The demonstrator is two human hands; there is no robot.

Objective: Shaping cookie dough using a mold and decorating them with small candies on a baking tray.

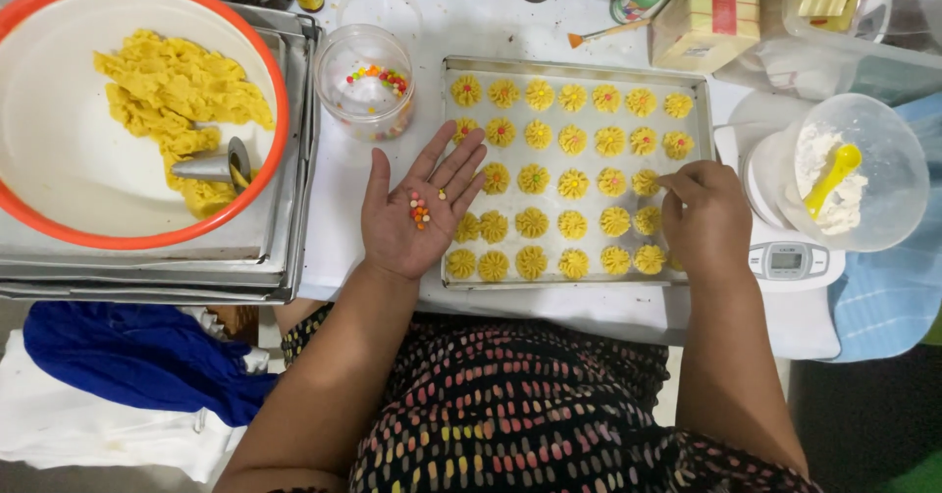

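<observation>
The left hand (417,208) lies nearest the camera, palm up and spread flat, fingers pointing up and to the right toward the far side of the baking tray (574,69). A small cluster of round candy sprinkles (420,210) in orange, red, green and yellow rests loose in the hollow of the palm, with one more bead apart toward the fingers; nothing is gripped. The fingertips overlap the tray's left edge.

To the right of that palm, the right hand (702,218) hovers over the tray's right end, knuckles up, fingers pinched together at their tips above a cookie in the third row; whether a sprinkle sits between them cannot be seen.

The piped cookies (573,184) are yellow, ridged rosettes set in straight rows along the tray, whose long axis runs left to right. Those in the two far rows carry a coloured dot at their centres.

Just beyond the left fingertips stands a clear jar (365,81) with sprinkles at its bottom. Farther left, an orange-rimmed bowl (142,238) holds yellow dough and a metal piping nozzle (218,165). Right of the right hand, a clear tub (868,174) of white powder with a yellow spoon sits on a scale.
</observation>
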